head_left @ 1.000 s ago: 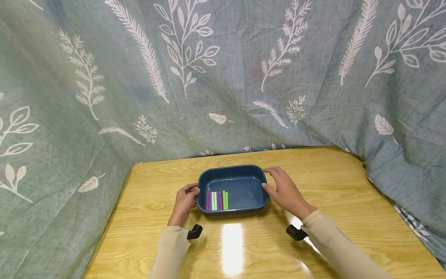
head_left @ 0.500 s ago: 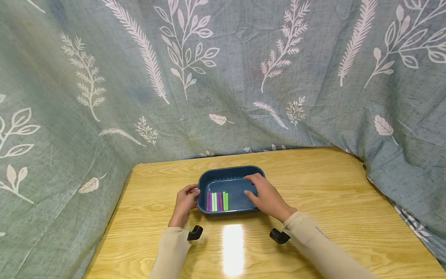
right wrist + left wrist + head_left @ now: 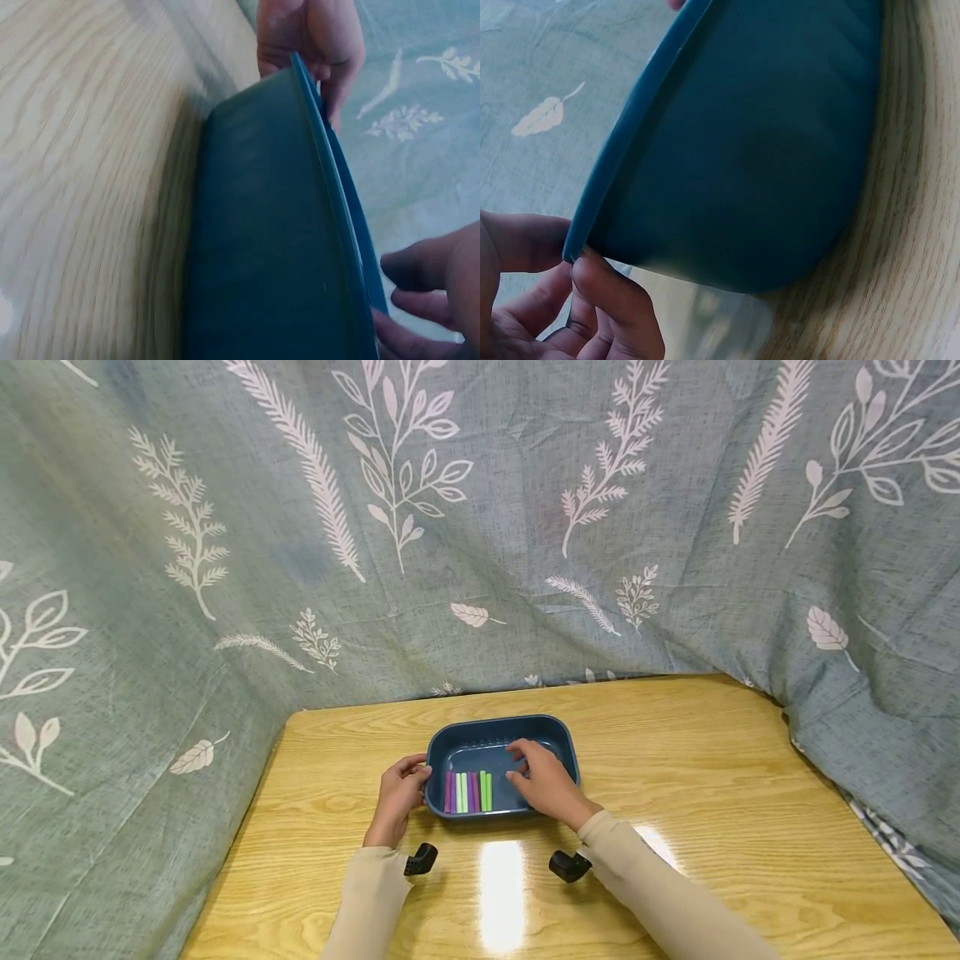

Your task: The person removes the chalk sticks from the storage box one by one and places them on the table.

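A dark blue rectangular tray (image 3: pixel 468 723) stands on the wooden table. Several short coloured sticks (image 3: pixel 468 792), purple, violet, pale green and bright green, lie side by side in its left part. My left hand (image 3: pixel 399 792) holds the tray's left end; in the left wrist view its thumb and fingers pinch the rim (image 3: pixel 637 112). Over the right half of the tray is my right hand (image 3: pixel 551 785), thumb and forefinger apart, with nothing seen between them. In the right wrist view its fingers (image 3: pixel 420 266) reach past the near rim, and part of them is hidden by the tray's wall.
The wooden table (image 3: pixel 675 752) runs back to a grey-green curtain (image 3: pixel 510 527) with white leaf patterns. A black wrist mount (image 3: pixel 422 858) juts from the left sleeve, and another black mount (image 3: pixel 570 866) from the right.
My right hand has left the tray's right end and moved left, over the inside of the tray. My left hand stays at the left end. The sticks lie as before.
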{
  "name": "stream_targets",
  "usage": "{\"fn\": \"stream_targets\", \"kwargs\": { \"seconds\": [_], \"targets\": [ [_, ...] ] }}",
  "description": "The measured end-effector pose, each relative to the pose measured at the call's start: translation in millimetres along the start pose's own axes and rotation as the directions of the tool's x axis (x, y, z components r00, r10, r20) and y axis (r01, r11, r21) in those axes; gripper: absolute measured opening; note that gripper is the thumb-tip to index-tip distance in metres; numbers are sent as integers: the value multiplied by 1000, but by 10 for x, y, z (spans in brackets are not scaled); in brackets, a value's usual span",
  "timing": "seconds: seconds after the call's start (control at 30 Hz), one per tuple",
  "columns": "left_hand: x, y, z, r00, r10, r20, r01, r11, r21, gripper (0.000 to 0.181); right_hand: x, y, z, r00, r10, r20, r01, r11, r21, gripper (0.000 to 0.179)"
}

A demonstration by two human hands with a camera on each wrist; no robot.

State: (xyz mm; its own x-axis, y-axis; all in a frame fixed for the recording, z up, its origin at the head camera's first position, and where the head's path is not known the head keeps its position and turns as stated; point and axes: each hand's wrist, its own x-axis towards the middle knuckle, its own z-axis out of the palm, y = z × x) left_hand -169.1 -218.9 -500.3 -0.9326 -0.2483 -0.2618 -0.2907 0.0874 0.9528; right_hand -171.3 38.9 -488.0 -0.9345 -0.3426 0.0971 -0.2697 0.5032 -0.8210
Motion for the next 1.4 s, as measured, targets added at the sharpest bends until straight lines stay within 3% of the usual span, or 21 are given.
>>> {"fn": "stream_targets", "kwargs": {
  "seconds": [0.23, 0.57, 0.87, 1.13, 1.4],
  "targets": [
    [-4, -4, -1, 1000, -18, 4, 18, 1000, -1, 31, 90, -35, 95, 995, 93, 33, -95, 993, 72, 36],
    [-4, 4, 21, 1000, -13, 4, 13, 1000, -14, 31, 226, -28, 222, 984, 159, 80, -168, 979, 112, 39],
    [-8, 4, 26, 1000, -19, -2, 19, 999, -31, 30, 301, 24, 302, 958, 252, 139, -274, 947, 168, 41],
    [-23, 6, 7, 1000, -14, 3, 14, 1000, -11, 31, 327, 16, 308, 952, 261, 162, -287, 944, 165, 42],
    [-35, 2, 21, 1000, -15, -2, 15, 1000, -12, 30, 333, 7, 311, 949, 244, 198, -264, 961, 83, 37]
  ]
}}
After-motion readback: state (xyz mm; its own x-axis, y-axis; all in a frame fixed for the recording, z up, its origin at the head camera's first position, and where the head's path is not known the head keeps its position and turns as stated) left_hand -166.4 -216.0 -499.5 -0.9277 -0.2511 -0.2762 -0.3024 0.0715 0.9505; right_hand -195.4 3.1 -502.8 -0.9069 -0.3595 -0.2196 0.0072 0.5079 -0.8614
